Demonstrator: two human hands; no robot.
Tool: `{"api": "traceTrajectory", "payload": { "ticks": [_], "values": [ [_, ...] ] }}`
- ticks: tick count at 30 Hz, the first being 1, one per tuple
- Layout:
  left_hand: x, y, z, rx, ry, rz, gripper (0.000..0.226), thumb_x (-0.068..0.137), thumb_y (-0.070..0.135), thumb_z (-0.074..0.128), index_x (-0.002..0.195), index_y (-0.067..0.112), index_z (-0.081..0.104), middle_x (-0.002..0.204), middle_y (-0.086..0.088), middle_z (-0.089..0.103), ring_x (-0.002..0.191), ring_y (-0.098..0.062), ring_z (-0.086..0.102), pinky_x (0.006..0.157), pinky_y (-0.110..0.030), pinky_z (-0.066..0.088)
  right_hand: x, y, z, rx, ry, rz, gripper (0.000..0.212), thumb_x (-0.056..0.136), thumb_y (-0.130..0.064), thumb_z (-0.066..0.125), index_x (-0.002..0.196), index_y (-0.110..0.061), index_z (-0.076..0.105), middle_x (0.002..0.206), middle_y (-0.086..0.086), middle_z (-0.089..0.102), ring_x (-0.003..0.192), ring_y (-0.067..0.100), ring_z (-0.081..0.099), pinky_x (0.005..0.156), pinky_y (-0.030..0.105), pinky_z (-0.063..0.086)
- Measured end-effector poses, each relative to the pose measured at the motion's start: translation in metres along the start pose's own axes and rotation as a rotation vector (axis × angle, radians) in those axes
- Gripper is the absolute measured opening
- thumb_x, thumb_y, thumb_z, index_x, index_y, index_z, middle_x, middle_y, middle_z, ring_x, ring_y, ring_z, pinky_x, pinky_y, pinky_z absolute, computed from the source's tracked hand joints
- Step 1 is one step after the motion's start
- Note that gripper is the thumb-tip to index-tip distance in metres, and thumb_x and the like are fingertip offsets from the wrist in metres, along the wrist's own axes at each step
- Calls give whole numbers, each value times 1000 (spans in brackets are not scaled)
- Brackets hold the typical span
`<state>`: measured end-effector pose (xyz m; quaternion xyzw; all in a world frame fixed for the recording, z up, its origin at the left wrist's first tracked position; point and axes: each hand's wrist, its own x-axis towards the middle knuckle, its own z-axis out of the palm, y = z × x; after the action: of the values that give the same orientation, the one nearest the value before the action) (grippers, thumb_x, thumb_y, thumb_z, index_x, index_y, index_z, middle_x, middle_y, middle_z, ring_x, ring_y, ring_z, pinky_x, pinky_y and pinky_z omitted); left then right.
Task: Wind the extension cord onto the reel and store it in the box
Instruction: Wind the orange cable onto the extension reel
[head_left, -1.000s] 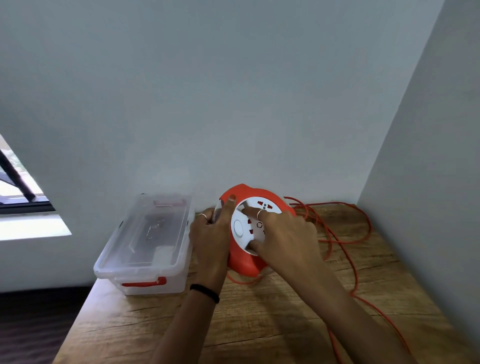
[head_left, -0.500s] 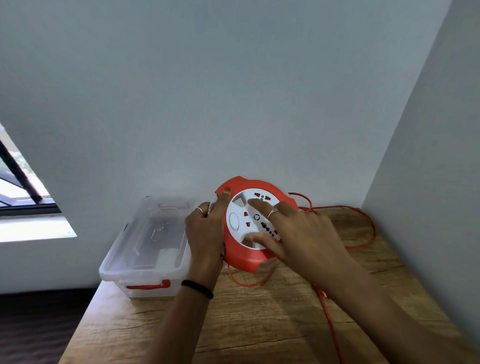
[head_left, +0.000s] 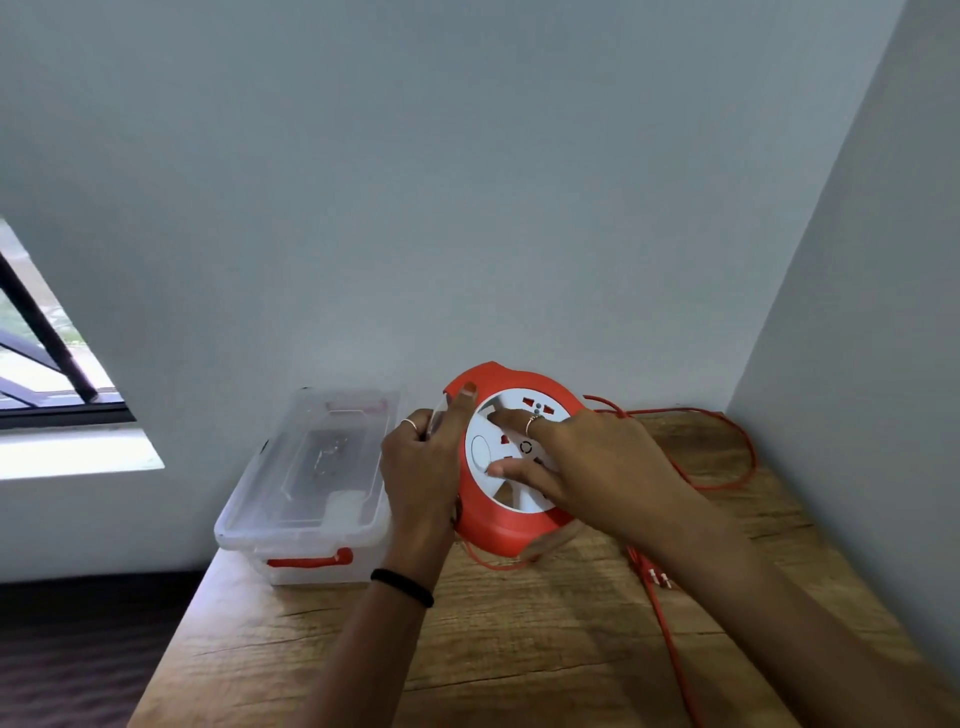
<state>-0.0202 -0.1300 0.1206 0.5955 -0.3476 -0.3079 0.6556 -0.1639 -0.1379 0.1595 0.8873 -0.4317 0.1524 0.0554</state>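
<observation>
Trailing across the surface, loose cord now runs nearer. Left hand clamps the reel rim; right hand, fingers spread, has turned its white face. Winding continues; the box waits lidded beside.

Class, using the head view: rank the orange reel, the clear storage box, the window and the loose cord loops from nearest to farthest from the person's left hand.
1. Orange reel: held by the left hand.
2. Clear storage box: just left of it.
3. Loose cord loops: right, beyond the reel.
4. Window: far left.
</observation>
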Motion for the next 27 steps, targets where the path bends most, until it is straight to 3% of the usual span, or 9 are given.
{"api": "traceTrajectory", "payload": {
  "ticks": [3, 7, 10, 12, 14, 17, 20, 24, 27],
  "values": [
    [-4, 2, -2, -25, -14, 8, 49, 81, 41, 68, 81, -8, 64, 73, -19, 69, 69, -35, 68, 67, -52, 57, -3, -2, 1, -31, -4, -3, 69, 83, -75, 30, 144, -42, 28, 118, -1, 66, 102, 16, 62, 75, 29, 51],
    [-5, 8, -1, -94, -20, 26, 73, 65, 59, 70, 80, -12, 55, 78, -33, 60, 74, -49, 60, 65, -57, 54, -7, -14, 11, -47, 116, 73, 73, 82, -77, 21, 146, -41, 25, 106, -1, 69, 92, 18, 65, 64, 27, 46],
    [-3, 8, -1, -98, -12, 23, 68, 69, 57, 70, 79, -9, 57, 80, -33, 61, 76, -49, 61, 68, -58, 54, -9, -24, 17, -3, 189, 138, 69, 84, -76, 18, 145, -45, 21, 93, 1, 68, 82, 20, 65, 55, 26, 39],
    [-2, 7, -2, -94, -6, 1, 58, 77, 48, 71, 81, -9, 59, 81, -32, 62, 76, -48, 62, 69, -57, 54, -6, -24, 21, -29, 245, 157, 66, 84, -76, 20, 142, -45, 31, 82, 1, 68, 70, 22, 65, 49, 24, 36],
    [-1, 4, -2, -84, 1, -16, 54, 80, 43, 70, 81, -9, 59, 79, -31, 62, 73, -46, 62, 67, -53, 55, -2, -24, 26, -102, 302, 170, 64, 83, -76, 26, 130, -41, 52, 60, 0, 63, 49, 21, 60, 43, 21, 32],
    [0, 0, 0, -80, 8, -19, 53, 81, 41, 70, 75, -10, 58, 74, -29, 61, 61, -32, 58, 60, -39, 51, 1, -24, 33, -145, 361, 214, 61, 81, -73, 34, 113, -33, 67, 43, -1, 55, 36, 21, 53, 41, 19, 29],
    [-2, -4, 3, -99, 38, -38, 54, 82, 41, 70, 72, -10, 55, 66, -24, 60, 57, -22, 55, 57, -34, 49, 2, -29, 32, -166, 379, 314, 59, 83, -73, 39, 110, -30, 69, 50, 0, 60, 44, 22, 58, 45, 20, 26],
    [-5, -10, 12, -90, 98, -44, 51, 82, 42, 69, 58, 0, 53, 51, -8, 55, 47, -10, 51, 48, -23, 46, 5, -31, 32, -124, 314, 452, 68, 86, -74, 23, 122, -30, 60, 78, 0, 70, 70, 23, 66, 50, 23, 25],
    [-7, -13, 16, -93, 118, -50, 49, 83, 44, 68, 68, -2, 60, 59, -11, 60, 49, -11, 54, 48, -22, 46, 9, -32, 33, -39, 218, 545, 71, 87, -73, 16, 131, -31, 51, 96, -1, 69, 87, 22, 66, 58, 26, 33]
  ]
}}
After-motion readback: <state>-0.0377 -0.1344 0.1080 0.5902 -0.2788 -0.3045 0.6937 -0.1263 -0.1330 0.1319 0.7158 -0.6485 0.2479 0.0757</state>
